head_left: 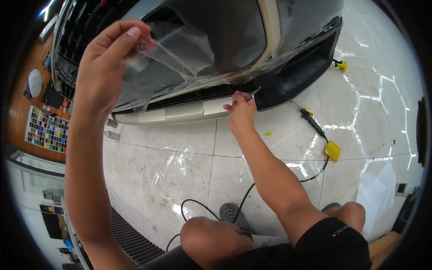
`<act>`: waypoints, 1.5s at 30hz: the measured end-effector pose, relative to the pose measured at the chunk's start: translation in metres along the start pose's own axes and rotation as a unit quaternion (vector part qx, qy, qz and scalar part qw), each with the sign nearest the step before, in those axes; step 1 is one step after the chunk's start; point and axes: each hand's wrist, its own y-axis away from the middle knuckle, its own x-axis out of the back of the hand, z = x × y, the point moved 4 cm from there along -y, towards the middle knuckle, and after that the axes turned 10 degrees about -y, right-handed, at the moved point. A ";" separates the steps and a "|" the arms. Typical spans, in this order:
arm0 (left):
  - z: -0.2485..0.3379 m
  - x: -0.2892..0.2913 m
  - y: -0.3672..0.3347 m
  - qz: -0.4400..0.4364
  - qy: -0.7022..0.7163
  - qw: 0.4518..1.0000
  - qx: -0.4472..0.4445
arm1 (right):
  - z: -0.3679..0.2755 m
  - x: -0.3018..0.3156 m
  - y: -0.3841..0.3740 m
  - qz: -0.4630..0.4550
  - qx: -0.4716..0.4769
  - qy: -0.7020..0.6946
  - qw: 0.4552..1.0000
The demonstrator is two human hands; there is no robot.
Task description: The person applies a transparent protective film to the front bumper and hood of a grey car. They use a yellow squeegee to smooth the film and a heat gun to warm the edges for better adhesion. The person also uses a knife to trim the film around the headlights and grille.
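Observation:
My left hand (110, 56) is raised at the upper left, thumb and fingers pinched on the edge of a clear plastic film (184, 51). The film stretches from there across the lower front of a dark car bumper (225, 31). Lower down, my right hand (241, 110) is closed around a thin, pen-like metal tool (254, 93), whose tip points up and right. That hand is close to the black lower lip of the bumper, beside a beige trim strip (180, 111). The exact kind of the tool does not show.
A spray gun (312, 122) with a black hose lies on the wet tiled floor, beside a yellow block (332, 151). A white sheet (375, 193) lies at the right. Crumpled clear film (175, 168) rests on the tiles. A colour sample board (47, 130) is at the left.

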 end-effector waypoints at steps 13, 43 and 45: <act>-0.010 -0.014 -0.005 -0.031 -0.073 0.997 0.005 | -0.022 -0.024 0.014 -0.081 -0.018 -0.072 0.994; -0.027 0.017 -0.018 -0.008 0.163 0.986 0.017 | -0.022 -0.033 -0.004 -0.041 0.022 -0.101 0.994; -0.031 0.022 -0.019 0.001 0.163 0.987 0.014 | -0.023 -0.032 -0.005 -0.034 0.028 -0.092 0.995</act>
